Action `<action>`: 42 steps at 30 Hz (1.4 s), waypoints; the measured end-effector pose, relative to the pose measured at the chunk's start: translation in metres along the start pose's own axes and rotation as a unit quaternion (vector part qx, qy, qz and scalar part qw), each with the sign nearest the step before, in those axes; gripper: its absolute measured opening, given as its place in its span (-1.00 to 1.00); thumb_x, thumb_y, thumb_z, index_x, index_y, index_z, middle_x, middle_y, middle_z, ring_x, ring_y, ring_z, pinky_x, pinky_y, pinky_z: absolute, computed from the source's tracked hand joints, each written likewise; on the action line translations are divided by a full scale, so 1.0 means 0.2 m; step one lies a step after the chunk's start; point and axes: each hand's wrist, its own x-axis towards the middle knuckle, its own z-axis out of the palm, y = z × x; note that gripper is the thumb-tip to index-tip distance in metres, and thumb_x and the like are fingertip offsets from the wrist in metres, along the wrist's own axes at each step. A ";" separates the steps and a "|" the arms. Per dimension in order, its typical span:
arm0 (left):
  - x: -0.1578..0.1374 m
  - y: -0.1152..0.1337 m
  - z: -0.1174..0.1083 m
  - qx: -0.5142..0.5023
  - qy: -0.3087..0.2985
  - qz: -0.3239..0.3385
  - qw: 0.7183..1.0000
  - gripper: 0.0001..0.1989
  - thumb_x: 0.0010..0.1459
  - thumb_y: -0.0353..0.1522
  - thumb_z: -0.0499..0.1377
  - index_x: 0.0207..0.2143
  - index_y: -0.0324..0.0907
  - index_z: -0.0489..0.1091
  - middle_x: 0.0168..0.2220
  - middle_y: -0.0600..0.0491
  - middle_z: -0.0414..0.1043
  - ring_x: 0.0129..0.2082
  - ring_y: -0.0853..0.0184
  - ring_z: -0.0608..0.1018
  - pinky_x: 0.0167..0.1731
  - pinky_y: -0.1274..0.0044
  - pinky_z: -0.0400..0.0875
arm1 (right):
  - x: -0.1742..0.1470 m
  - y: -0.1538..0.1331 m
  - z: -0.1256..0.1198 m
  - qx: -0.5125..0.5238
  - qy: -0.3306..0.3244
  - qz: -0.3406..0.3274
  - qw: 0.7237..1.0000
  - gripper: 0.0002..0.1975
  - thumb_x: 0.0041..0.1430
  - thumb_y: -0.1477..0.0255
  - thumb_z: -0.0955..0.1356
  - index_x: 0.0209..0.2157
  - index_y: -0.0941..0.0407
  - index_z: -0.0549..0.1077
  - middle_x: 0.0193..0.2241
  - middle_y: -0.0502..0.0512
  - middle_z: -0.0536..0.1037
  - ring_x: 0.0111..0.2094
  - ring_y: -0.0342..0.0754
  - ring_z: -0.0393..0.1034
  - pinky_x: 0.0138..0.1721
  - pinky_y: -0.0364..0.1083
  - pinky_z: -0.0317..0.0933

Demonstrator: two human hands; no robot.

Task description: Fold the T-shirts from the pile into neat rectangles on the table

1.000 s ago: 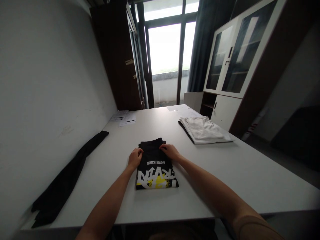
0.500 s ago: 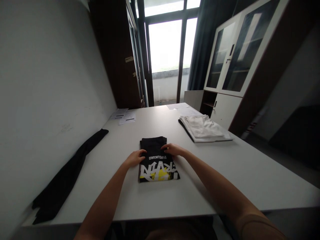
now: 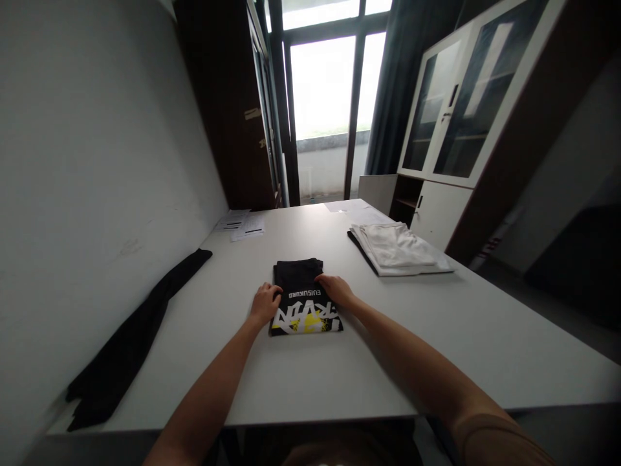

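White tabletop (image 3: pixel 412 349) holds a folded black garment (image 3: pixel 301 279) near its front — left hand (image 3: pixel 266 301) and right hand (image 3: pixel 336 291) touch opposite edges, perhaps steadying it; whether fingers clamp cloth, I cannot tell.

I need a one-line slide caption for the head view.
Left hand and right hand touch opposite sides of a folded black cloth garment with white-and-yellow print on a white table.
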 end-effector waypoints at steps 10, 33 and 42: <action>-0.08 0.15 -0.02 0.025 -0.029 0.082 0.996 -0.57 0.25 -0.19 0.24 0.14 -0.08 0.43 0.38 -0.11 0.12 0.38 0.00 0.14 0.38 0.07 -0.16 | 0.04 0.03 -0.02 -0.035 0.021 0.046 0.998 -0.61 0.47 0.33 0.15 0.11 -0.08 0.52 0.01 0.06 0.62 0.04 0.01 0.49 0.02 -0.11 0.23; -0.19 0.34 0.04 0.025 -0.117 0.168 0.978 -0.46 0.43 -0.07 -0.06 0.39 0.06 0.15 0.46 0.00 -0.02 0.46 0.07 -0.01 0.39 0.08 -0.20 | 0.01 0.01 0.00 -0.058 0.060 0.020 0.996 -0.68 0.37 0.30 0.28 0.05 0.02 0.54 0.00 0.11 0.59 0.06 0.01 0.43 0.12 -0.08 0.15; -0.15 0.25 0.10 0.083 -0.162 0.103 0.978 -0.30 0.39 0.08 -0.13 0.46 0.04 -0.04 0.50 -0.03 -0.21 0.47 -0.01 -0.10 0.35 -0.01 -0.14 | 0.04 0.06 0.04 -0.049 0.069 -0.006 0.996 -0.69 0.38 0.42 0.25 0.02 -0.01 0.55 -0.02 0.07 0.62 0.00 -0.01 0.48 0.06 -0.11 0.19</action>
